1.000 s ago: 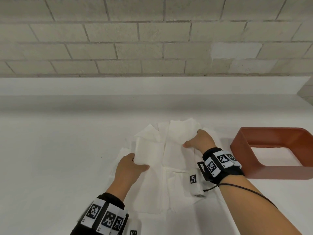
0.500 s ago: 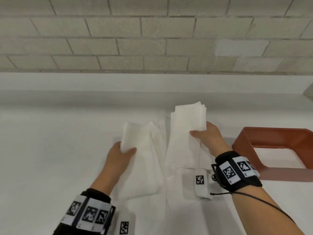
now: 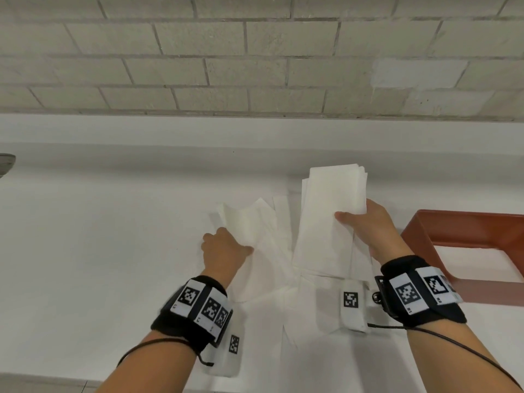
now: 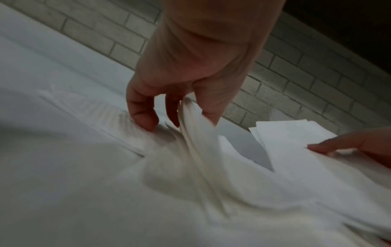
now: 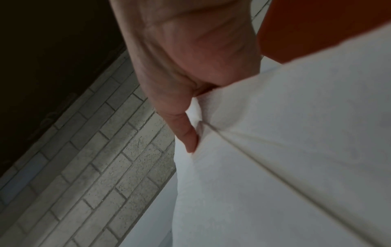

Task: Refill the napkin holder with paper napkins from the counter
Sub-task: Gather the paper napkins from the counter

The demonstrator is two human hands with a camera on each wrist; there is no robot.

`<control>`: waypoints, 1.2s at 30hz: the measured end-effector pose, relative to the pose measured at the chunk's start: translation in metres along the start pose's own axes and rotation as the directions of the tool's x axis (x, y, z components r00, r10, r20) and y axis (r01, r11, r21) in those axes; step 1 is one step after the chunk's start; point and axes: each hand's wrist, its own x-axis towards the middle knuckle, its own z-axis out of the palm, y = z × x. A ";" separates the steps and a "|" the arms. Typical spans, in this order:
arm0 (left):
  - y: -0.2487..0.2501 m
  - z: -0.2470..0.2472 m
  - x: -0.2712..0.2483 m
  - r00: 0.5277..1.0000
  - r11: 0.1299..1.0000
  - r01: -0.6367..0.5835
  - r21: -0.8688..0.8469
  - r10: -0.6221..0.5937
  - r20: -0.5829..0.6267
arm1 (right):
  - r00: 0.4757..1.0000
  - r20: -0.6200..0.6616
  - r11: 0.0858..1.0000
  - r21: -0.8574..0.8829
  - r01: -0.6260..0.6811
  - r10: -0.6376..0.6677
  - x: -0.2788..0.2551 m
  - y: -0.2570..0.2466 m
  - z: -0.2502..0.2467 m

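Head view: both hands' grips pinch napkins [image 3: 329,217] mid-edge.

**Both hands reach forward, each gripping paper**

The left hand [image 3: 224,251] reaches forward with its back up, thumb to the right, the thumb and fingers [image 4: 141,115] pinching a raised sheaf of white paper napkins [image 3: 252,231]. The right hand [image 3: 365,225] is held higher and further forward, its thumb laid across the top of a thicker stack of white folded napkins [image 3: 329,211] with the fingers curled beneath. Both forearms are bare, each with a black wrist strap.
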 end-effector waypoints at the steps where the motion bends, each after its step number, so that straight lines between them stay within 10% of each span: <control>1: 0.002 0.000 0.001 1.000 1.000 -0.011 -0.023 0.011 0.007 | 1.000 -0.004 1.000 0.009 0.002 -0.002 0.000 0.000 -0.001; 14: 0.012 0.002 -0.008 0.966 0.952 -0.255 -0.171 0.245 -0.079 | 0.997 -0.049 0.998 0.033 0.057 -0.055 -0.014 -0.008 -0.020; 24: 0.007 -0.065 -0.022 0.984 0.684 -0.178 -0.707 0.125 -0.127 | 0.999 -0.037 0.997 0.073 0.034 -0.031 -0.023 -0.004 -0.030; 29: 0.005 -0.096 -0.037 0.968 0.587 -0.067 -0.806 0.234 0.091 | 1.000 -0.019 0.996 0.091 0.017 -0.016 -0.024 0.002 -0.031; 36: -0.004 -0.017 -0.046 0.962 0.893 -0.091 -0.441 0.194 0.193 | 0.999 0.015 0.994 0.111 0.027 -0.029 -0.026 0.006 -0.034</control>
